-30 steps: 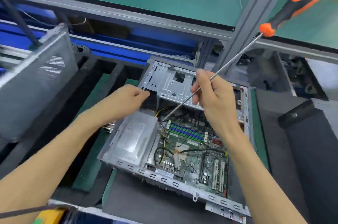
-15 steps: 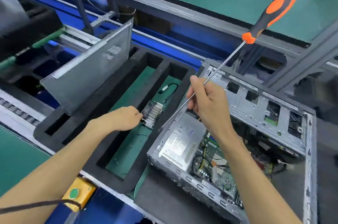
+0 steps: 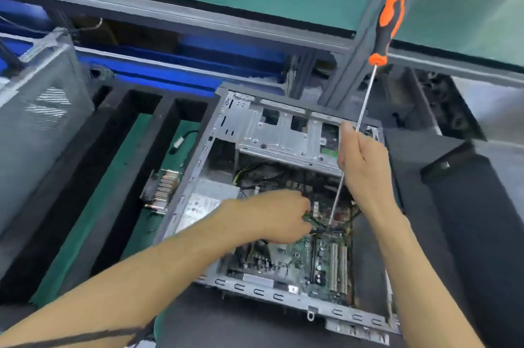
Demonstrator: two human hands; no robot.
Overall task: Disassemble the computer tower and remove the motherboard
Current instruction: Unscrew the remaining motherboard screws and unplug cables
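Note:
The open computer tower (image 3: pixel 286 132) lies on its side in the head view, its metal drive cage at the far end. Its green motherboard (image 3: pixel 300 259) shows at the near end, with white slots at the right. My right hand (image 3: pixel 364 166) grips the long steel shaft of an orange-and-black screwdriver (image 3: pixel 387 27), handle up, tip down among the cables on the board. My left hand (image 3: pixel 276 218) is inside the case with its fingers curled on dark cables (image 3: pixel 326 230) near the screwdriver tip. The power supply (image 3: pixel 201 207) lies at the case's left, partly hidden by my left arm.
A black foam tray (image 3: pixel 119 149) with green-floored slots lies left of the tower; a finned heatsink (image 3: pixel 163 190) and a small cable (image 3: pixel 181 140) lie in it. A grey side panel (image 3: pixel 37 126) leans at far left. A grey frame post (image 3: pixel 368 29) rises behind the tower.
My left hand left the heatsink in the tray and moved right into the case onto the cables. The screwdriver swung upright, its tip now down on the board. The view turned back over the tower.

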